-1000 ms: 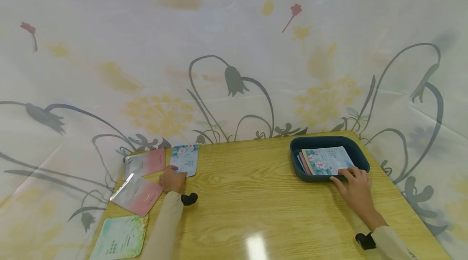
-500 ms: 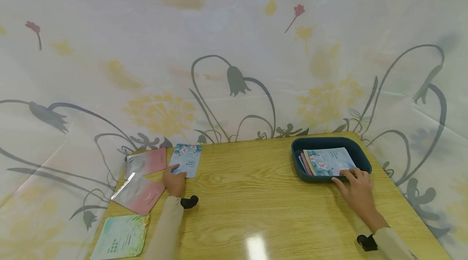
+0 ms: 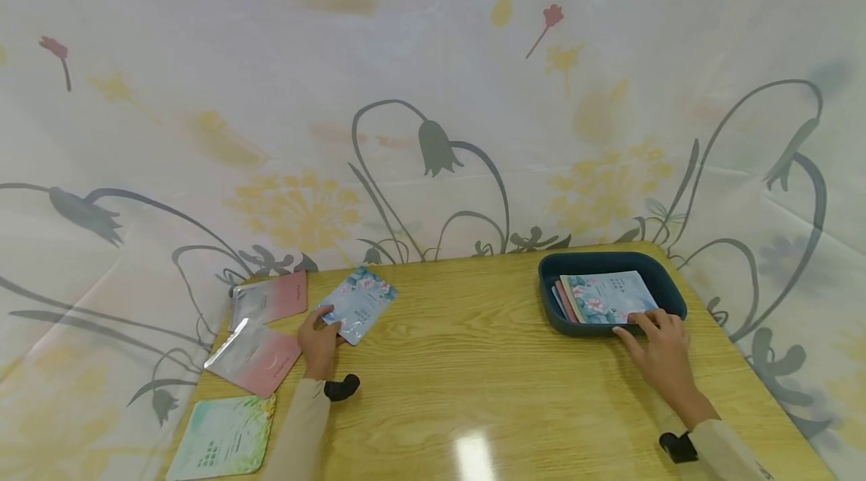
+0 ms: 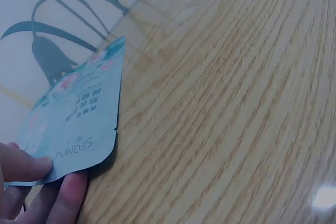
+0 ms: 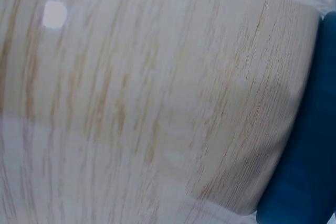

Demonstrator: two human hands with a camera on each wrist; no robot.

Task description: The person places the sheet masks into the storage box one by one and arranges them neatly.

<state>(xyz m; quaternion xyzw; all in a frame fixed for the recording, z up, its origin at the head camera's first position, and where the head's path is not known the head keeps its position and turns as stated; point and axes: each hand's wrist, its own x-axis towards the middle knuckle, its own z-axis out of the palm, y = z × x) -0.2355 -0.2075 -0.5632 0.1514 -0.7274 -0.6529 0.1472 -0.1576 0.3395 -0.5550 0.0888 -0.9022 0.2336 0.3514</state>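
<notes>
My left hand pinches a blue floral sheet mask packet at its near left corner, thumb on top and fingers below. In the left wrist view this packet is tilted up off the table. At the right, my right hand grips the near rim of a dark blue plastic bin, fingers over the edge and thumb outside. Inside the bin lies a stack of packets, a blue floral one on top. The right wrist view shows the bin's wall but not the hand.
Two pink and silver packets lie at the table's left side, overlapping slightly. A green floral packet is nearer the front left. The wooden table meets a flower-printed curtain at the back.
My left hand has lifted the blue floral packet from the table, turning it clockwise and shifting it slightly right. My right hand stays on the bin's rim.
</notes>
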